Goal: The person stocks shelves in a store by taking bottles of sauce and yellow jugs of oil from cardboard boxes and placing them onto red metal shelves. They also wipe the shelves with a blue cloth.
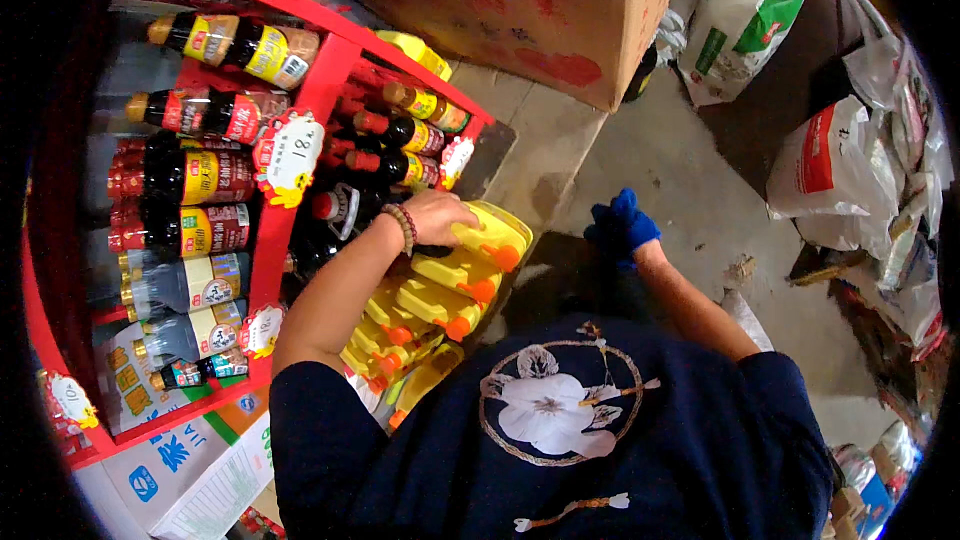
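Observation:
My left hand [442, 217], with a beaded bracelet at the wrist, has its fingers curled onto the nearest end of a yellow plastic jug [499, 221] with an orange cap. More yellow jugs with orange caps [439, 304] stand in a tight row beside it, under my forearm. My right hand [624, 229] is held over the floor to the right, covered by a blue glove or cloth; its fingers cannot be made out clearly. A red display shelf [300, 135] beside my left arm holds dark sauce bottles [217, 176] with yellow and red labels.
Handwritten price tags [291, 157] hang on the shelf's edge. A large cardboard box [487, 7] stands ahead. Filled plastic bags [832, 172] and a white-and-green sack [742, 22] lie to the right. Printed cartons [187, 457] are under the shelf at lower left.

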### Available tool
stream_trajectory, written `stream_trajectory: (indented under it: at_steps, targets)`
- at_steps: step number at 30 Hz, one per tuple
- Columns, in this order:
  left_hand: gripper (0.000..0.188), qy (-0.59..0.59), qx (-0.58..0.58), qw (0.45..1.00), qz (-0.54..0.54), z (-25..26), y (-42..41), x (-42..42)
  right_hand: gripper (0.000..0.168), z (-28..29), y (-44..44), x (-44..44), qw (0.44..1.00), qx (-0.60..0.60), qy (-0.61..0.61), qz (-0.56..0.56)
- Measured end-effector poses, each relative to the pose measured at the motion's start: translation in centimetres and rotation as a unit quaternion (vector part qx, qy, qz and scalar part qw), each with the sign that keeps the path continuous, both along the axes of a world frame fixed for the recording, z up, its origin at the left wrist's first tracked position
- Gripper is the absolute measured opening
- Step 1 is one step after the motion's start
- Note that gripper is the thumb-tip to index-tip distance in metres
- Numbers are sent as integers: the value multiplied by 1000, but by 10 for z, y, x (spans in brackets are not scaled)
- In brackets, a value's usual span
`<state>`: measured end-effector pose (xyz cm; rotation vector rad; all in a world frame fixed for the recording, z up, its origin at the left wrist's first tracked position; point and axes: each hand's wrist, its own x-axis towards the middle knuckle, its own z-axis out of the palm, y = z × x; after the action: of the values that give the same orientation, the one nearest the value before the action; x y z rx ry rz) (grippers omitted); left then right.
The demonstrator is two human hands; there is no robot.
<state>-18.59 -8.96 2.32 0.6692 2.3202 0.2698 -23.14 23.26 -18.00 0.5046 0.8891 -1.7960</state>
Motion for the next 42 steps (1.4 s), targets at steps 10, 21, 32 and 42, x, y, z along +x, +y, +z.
stream_trajectory:
  at_steps: [10,21,32,42]
  targets:
    - [45,-65,-18,996,54,4,-5,-3,31,-76,11,-10,993,-86,67,-47]
    - [50,184,379,587,691,-11,-12,-178,24,61,14,-61,641,370,522,424]
    - [23,274,-249,512,775,-90,-116,-282,17,-138,80,-79,420,311,790,320]
    - [22,371,-64,365,852,-95,-112,-293,14,-36,72,-108,298,347,629,628]
